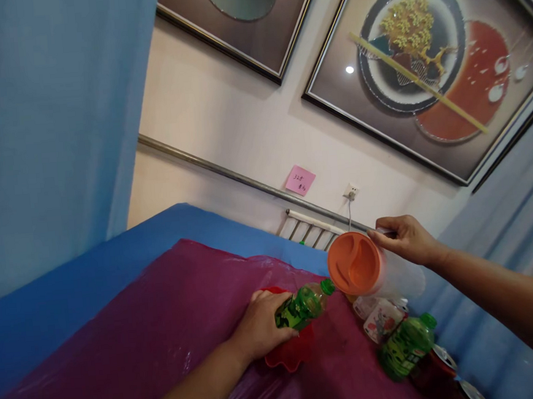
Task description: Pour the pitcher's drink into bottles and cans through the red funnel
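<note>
My left hand (262, 326) is wrapped around a green-labelled plastic bottle (302, 304) with a green cap, tilted to the right. Below that bottle a red scalloped dish (291, 352) rests on the plum-coloured plastic sheet, partly covered by my hand. My right hand (407, 239) grips the handle of a clear plastic pitcher (399, 274). The pitcher leans over so that its orange lid (353, 263) faces left, close to the bottle's cap but apart from it.
At the right stand a second green bottle (405, 345), a white patterned container (382, 319) and dark red cans (434, 367). The plum sheet (164, 312) covers a blue surface (93, 287). Blue curtains (48, 118) hang on both sides; a metal rail (241, 178) runs along the wall.
</note>
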### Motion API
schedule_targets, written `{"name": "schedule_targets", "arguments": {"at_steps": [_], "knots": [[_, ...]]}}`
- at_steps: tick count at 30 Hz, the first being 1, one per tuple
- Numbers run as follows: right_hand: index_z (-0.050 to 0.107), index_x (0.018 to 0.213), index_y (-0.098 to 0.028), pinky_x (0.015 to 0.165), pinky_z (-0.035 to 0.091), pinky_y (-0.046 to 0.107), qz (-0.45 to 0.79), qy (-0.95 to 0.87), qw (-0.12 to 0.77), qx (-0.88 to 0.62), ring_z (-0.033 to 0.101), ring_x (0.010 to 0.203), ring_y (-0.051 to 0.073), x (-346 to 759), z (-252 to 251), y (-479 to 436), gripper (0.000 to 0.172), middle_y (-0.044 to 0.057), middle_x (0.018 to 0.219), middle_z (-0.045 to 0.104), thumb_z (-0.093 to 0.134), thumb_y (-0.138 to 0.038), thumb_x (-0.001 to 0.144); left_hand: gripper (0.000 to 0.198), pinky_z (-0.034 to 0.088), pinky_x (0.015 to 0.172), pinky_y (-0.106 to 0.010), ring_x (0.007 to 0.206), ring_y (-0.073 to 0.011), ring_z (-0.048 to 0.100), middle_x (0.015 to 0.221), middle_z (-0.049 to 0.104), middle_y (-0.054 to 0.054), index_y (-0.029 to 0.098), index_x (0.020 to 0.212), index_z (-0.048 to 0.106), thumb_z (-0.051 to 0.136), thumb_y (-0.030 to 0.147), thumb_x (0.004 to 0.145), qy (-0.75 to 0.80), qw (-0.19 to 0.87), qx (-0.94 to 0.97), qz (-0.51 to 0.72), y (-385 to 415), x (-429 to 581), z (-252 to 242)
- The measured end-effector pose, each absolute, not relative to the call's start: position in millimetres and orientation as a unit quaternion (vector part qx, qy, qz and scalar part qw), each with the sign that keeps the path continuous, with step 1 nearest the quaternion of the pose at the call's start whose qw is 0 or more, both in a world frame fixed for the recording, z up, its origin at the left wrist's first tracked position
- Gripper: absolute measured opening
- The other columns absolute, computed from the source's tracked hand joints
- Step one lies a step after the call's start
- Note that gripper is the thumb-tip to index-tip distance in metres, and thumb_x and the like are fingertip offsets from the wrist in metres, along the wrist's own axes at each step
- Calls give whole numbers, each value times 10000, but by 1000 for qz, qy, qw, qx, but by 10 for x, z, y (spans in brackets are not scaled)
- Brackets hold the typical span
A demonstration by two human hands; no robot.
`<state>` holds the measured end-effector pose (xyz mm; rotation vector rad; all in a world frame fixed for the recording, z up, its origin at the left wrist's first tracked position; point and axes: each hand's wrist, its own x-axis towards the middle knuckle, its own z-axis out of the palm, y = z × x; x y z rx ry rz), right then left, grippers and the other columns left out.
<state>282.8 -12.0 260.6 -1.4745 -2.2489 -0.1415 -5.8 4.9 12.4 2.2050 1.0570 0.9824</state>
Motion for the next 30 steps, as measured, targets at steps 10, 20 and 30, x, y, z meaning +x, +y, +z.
{"name": "schedule_targets", "arguments": {"at_steps": [10, 20, 30], "knots": [[297, 572, -251, 485, 182, 268, -58, -812, 211, -540, 235, 539, 103, 2793, 2626, -144, 478, -59, 582, 224, 541, -542, 862, 699, 384, 1040, -437, 1098, -295, 624, 1156, 737, -37, 267, 1262, 675, 899, 368, 607, 390, 255, 809, 357, 50, -60, 121], [301, 580, -246, 488, 189, 267, -59, -814, 213, -537, 242, 542, 105, 2826, 2615, -136, 490, -59, 579, 235, 544, -550, 878, 694, 385, 1028, -433, 1088, -287, 625, 1158, 738, -32, 268, 1255, 672, 899, 370, 607, 382, 252, 812, 362, 60, -65, 103], [312, 570, -241, 479, 187, 265, -55, -816, 216, -533, 244, 533, 102, 2810, 2616, -148, 513, -56, 569, 243, 552, -572, 880, 686, 380, 1027, -427, 1096, -295, 622, 1171, 734, -36, 271, 1257, 666, 892, 378, 619, 377, 252, 816, 357, 63, -77, 107]]}}
